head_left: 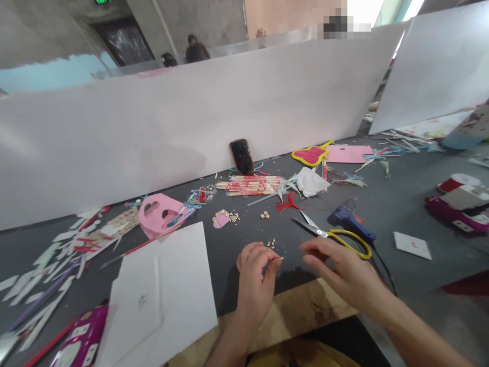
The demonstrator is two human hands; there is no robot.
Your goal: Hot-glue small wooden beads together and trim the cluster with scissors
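Observation:
My left hand (257,272) is closed in a pinch near the table's front edge, with a tiny pale piece (281,258) at the fingertips. What kind of piece it is, I cannot make out. Just beyond the fingers lie several small beige bits (271,243). To the right, my right hand (336,265) has thumb and fingers apart and nothing between them. Beside it rest yellow-handled scissors (326,234), blades pointing left. Farther back are a little cluster of beige pieces (265,215) and a larger pile (233,216) next to a pink card piece (221,220).
White board sheets (171,290) cover the left front. A blue glue gun (351,221) with a cable lies right. At the back, a phone (242,157) leans on a white partition (183,122), behind packed sticks (252,185). Paper strips (49,265) litter the far left.

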